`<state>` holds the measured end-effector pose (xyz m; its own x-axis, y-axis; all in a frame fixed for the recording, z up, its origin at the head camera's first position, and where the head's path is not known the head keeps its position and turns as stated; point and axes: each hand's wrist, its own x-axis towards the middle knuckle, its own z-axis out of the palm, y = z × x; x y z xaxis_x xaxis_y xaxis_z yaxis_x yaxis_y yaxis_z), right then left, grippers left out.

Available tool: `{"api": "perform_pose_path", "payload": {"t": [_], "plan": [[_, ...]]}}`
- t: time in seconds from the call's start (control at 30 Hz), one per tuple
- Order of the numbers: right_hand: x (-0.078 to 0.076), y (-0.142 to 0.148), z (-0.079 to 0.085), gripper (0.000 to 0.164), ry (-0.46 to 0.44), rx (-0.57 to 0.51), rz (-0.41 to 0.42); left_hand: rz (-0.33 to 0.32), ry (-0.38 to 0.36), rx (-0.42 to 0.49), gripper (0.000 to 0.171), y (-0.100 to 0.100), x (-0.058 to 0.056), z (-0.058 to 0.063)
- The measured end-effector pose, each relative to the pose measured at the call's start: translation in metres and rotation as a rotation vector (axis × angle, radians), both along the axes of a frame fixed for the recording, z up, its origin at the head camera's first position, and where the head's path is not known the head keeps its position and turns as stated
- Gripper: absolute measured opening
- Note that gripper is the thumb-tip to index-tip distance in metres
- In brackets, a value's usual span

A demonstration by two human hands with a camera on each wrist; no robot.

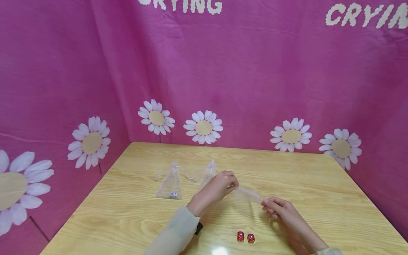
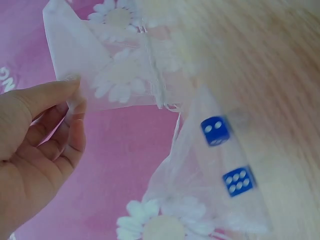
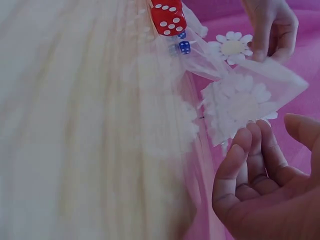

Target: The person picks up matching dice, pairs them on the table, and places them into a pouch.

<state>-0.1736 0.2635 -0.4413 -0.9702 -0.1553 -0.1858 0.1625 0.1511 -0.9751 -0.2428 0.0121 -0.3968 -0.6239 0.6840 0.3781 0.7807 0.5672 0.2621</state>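
Note:
My left hand (image 1: 218, 186) pinches one end of a sheer white drawstring pouch (image 1: 247, 194), held above the table. In the left wrist view its thumb and fingertips grip the pouch (image 2: 117, 65) near the edge, away from the drawstring. My right hand (image 1: 282, 212) is at the drawstring end. In the right wrist view this hand (image 3: 270, 185) has its thumb apart from loosely bent fingers, whose tips are by the pouch (image 3: 250, 100); contact is unclear. Two red dice (image 1: 245, 237) lie on the table between the forearms.
A closed sheer pouch (image 1: 169, 182) with small dice inside lies on the wooden table (image 1: 127, 212). Another pouch (image 1: 208, 171) is partly hidden behind my left hand. Two blue dice (image 2: 226, 155) show inside a pouch. A pink flowered cloth (image 1: 239, 81) hangs behind the table.

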Motion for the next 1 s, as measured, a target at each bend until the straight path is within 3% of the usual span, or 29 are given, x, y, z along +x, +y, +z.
{"api": "perform_pose_path", "payload": {"t": [0.23, 0.47, 0.63, 0.83, 1.0], "plan": [[-0.008, -0.007, 0.0, 0.026, 0.003, -0.086, 0.102, -0.004, 0.113, 0.076, 0.005, -0.013, 0.012, 0.009], [-0.017, -0.019, 0.004, 0.042, -0.078, -0.149, 0.104, -0.062, 0.258, 0.137, 0.005, -0.024, 0.023, 0.013], [-0.023, -0.026, 0.01, 0.051, -0.069, -0.184, 0.143, -0.086, 0.345, 0.129, 0.005, -0.028, 0.027, 0.013], [-0.028, -0.035, 0.015, 0.027, -0.072, -0.262, 0.178, -0.098, 0.47, 0.072, 0.005, -0.028, 0.028, 0.003], [-0.03, -0.041, 0.014, 0.009, -0.066, -0.221, 0.128, -0.112, 0.458, 0.038, 0.004, -0.03, 0.031, -0.002]]}}
